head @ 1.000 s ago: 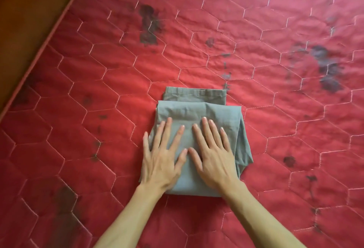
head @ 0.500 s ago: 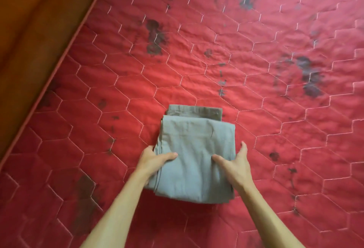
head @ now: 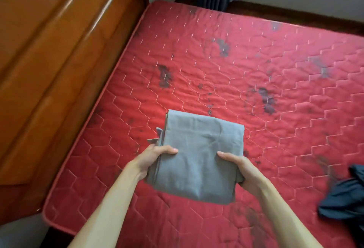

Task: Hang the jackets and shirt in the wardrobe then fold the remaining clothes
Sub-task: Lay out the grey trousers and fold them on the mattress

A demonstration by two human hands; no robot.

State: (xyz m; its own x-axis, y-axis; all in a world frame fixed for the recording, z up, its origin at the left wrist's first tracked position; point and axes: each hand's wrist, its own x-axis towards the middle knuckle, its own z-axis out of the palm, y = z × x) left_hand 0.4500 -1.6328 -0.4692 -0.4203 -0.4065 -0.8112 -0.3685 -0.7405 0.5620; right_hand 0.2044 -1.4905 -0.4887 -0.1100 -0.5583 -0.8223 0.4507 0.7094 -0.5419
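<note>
A grey cloth garment folded into a thick rectangle (head: 201,155) sits between both hands above the red quilted mattress (head: 256,66). The left hand (head: 155,157) grips its left edge, thumb on top, fingers curled beneath; the right hand (head: 239,169) grips the right edge likewise. A crumpled dark navy garment (head: 344,196) lies at the mattress's right side. A glossy brown wooden headboard (head: 59,51) borders the left.
</note>
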